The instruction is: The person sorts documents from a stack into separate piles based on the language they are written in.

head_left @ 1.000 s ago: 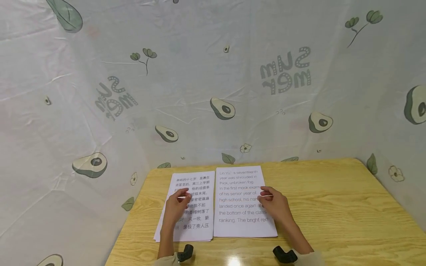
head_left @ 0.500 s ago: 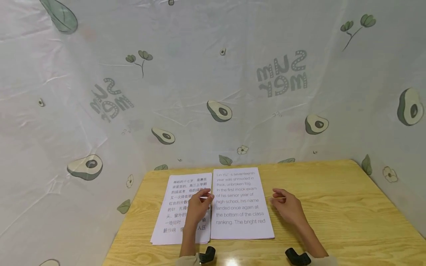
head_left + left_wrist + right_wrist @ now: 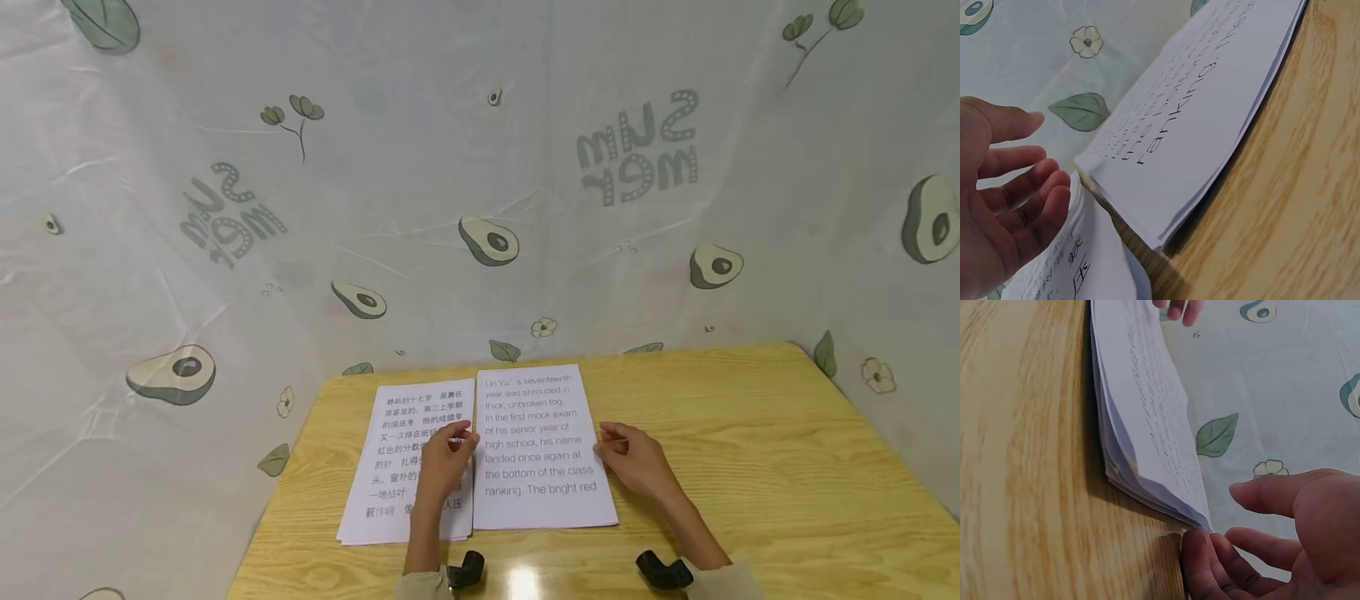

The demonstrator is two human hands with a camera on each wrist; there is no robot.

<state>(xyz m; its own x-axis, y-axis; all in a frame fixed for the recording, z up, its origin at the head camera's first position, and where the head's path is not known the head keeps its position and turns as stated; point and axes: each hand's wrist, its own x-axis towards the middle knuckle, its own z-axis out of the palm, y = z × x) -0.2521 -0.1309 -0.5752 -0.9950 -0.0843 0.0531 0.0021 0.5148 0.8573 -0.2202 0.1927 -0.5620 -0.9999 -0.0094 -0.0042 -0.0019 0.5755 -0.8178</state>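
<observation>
Two stacks of printed paper lie side by side on the table. The left stack carries large Chinese characters, the right stack English text. My left hand hovers over the inner edge of the Chinese stack, beside the English one; in the left wrist view its fingers are loosely bent around nothing. At the outer edge of the English stack is my right hand. In the right wrist view, its fingertips meet the corner of the pages from the side, while the thumb stays apart from the paper.
The wooden table extends to the right of the papers. Behind and to the left hangs a pale curtain printed with avocados and leaves. Black wrist mounts sit near both sleeves.
My left hand has moved right, from the middle of the Chinese stack to its inner edge. My right hand left the English page, moved rightward, then came back to the stack's outer edge.
</observation>
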